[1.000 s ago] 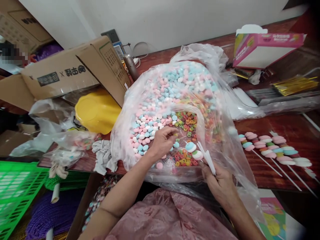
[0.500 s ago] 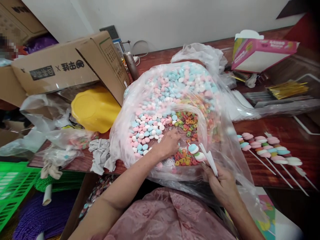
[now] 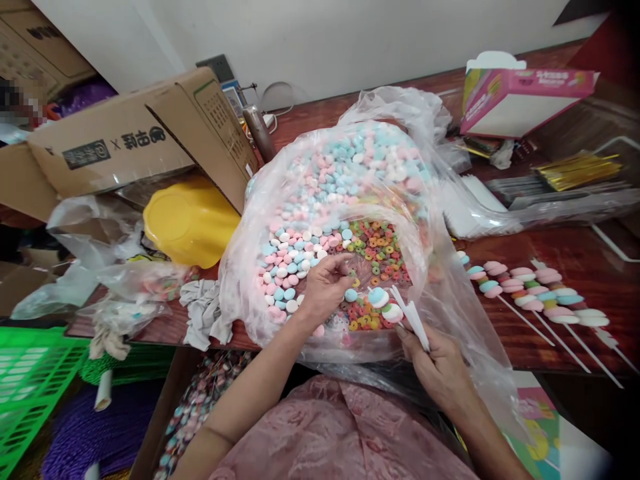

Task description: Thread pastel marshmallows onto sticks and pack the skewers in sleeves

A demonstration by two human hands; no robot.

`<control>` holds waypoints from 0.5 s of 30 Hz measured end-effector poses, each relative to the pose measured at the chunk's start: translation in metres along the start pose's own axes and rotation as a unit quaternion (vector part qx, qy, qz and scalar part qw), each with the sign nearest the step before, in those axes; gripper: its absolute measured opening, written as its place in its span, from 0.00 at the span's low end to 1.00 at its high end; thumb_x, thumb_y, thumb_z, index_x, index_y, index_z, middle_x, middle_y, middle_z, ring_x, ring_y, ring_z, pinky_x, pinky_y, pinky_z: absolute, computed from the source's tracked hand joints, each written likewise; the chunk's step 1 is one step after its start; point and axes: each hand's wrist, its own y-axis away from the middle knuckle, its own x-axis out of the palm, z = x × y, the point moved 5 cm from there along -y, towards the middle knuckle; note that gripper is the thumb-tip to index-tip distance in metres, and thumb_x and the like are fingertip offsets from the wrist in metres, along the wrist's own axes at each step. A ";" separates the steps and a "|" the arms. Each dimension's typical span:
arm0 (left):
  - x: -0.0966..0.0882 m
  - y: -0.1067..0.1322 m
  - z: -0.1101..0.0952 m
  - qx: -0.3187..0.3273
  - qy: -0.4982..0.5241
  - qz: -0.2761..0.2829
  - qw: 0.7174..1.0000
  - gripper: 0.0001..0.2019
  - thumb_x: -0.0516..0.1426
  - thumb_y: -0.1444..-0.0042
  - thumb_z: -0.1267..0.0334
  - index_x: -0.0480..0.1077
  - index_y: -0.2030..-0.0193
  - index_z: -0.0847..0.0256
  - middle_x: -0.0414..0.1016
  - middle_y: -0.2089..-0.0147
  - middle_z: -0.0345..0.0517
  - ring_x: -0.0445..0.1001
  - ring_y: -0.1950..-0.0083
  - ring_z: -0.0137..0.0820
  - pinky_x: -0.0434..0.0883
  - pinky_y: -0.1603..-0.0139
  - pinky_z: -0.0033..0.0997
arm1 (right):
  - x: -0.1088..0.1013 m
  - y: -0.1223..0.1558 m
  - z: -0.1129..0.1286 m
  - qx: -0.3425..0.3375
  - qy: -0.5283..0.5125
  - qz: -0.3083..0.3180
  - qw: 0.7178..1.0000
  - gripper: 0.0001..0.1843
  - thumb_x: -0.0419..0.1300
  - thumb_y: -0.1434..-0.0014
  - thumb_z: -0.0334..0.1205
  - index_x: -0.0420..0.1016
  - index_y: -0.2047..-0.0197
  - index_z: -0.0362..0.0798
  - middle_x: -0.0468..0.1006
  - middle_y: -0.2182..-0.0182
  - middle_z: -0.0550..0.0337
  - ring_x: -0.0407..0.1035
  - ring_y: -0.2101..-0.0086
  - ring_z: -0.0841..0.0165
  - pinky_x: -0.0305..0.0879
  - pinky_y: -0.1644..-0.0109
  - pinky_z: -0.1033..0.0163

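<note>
My left hand [image 3: 326, 285] is over the open clear plastic bag [image 3: 235, 280], thumb and fingers closed in a pinch. A small greenish speck shows at the fingertips, too small to name. Just under them is a blue round candy [image 3: 351, 295]. My right hand [image 3: 434, 357] grips several white sticks [image 3: 417, 323] at the bag's near right side. At the fingers of that hand are a blue-and-white candy [image 3: 379, 297] and a white-and-green candy [image 3: 393, 312], seemingly threaded on a stick. Pastel round candies [image 3: 295, 257] lie left in the bag, colourful ring candies [image 3: 383, 247] right.
Finished candy skewers [image 3: 543, 287] lie on the red-brown table [image 3: 500, 347] at right. A yellow container [image 3: 190, 223] and a cardboard box [image 3: 125, 133] stand left, near a crumpled grey cloth [image 3: 200, 310]. A pink carton [image 3: 530, 100] sits at the back right.
My left hand has drawn back a little from the ring candies, its fingers lifted. A blue candy now shows beneath them. My right hand has shifted slightly left with the sticks.
</note>
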 end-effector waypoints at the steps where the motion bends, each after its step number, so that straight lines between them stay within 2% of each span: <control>1: -0.001 0.004 -0.002 -0.006 0.036 -0.021 0.999 0.19 0.63 0.53 0.71 0.78 0.52 0.59 0.70 0.66 0.39 0.70 0.65 0.25 0.69 0.64 0.25 | 0.002 0.000 0.001 -0.005 -0.001 0.008 1.000 0.20 0.53 0.33 0.51 0.72 0.70 0.47 0.63 0.80 0.65 0.58 0.78 0.71 0.56 0.74 0.67; 4: -0.003 0.016 -0.015 0.020 0.086 -0.071 0.994 0.19 0.65 0.53 0.71 0.78 0.52 0.58 0.70 0.65 0.39 0.70 0.63 0.24 0.71 0.61 0.23 | 0.009 -0.001 0.007 -0.023 0.006 0.027 0.999 0.20 0.52 0.32 0.49 0.70 0.72 0.47 0.62 0.80 0.65 0.57 0.77 0.72 0.55 0.73 0.67; 7: -0.007 0.027 -0.028 0.075 0.077 -0.099 0.989 0.19 0.65 0.51 0.72 0.78 0.51 0.55 0.70 0.64 0.39 0.70 0.62 0.24 0.71 0.61 0.23 | 0.014 -0.004 0.011 -0.030 0.027 0.034 0.999 0.20 0.51 0.32 0.48 0.70 0.71 0.47 0.62 0.80 0.65 0.56 0.77 0.72 0.54 0.73 0.67; 11: -0.004 0.038 -0.036 0.147 -0.006 -0.074 0.986 0.18 0.63 0.47 0.74 0.79 0.51 0.53 0.71 0.62 0.41 0.72 0.61 0.26 0.73 0.60 0.24 | 0.020 -0.006 0.014 -0.033 0.045 0.042 0.998 0.19 0.51 0.33 0.48 0.71 0.70 0.46 0.63 0.80 0.65 0.56 0.78 0.72 0.53 0.73 0.66; 13: -0.003 0.038 -0.031 0.124 0.021 -0.071 0.990 0.18 0.64 0.49 0.74 0.79 0.52 0.53 0.72 0.63 0.40 0.72 0.61 0.25 0.74 0.61 0.24 | 0.023 -0.006 0.014 -0.026 0.033 0.040 0.998 0.19 0.51 0.33 0.48 0.72 0.70 0.46 0.64 0.80 0.65 0.57 0.78 0.72 0.53 0.73 0.66; 15: -0.007 0.035 -0.024 0.053 0.115 -0.087 0.988 0.19 0.66 0.52 0.72 0.79 0.52 0.53 0.71 0.65 0.38 0.72 0.64 0.24 0.75 0.63 0.24 | 0.024 -0.005 0.010 -0.011 0.001 0.020 1.000 0.20 0.52 0.33 0.49 0.70 0.72 0.47 0.63 0.80 0.65 0.57 0.78 0.72 0.54 0.73 0.66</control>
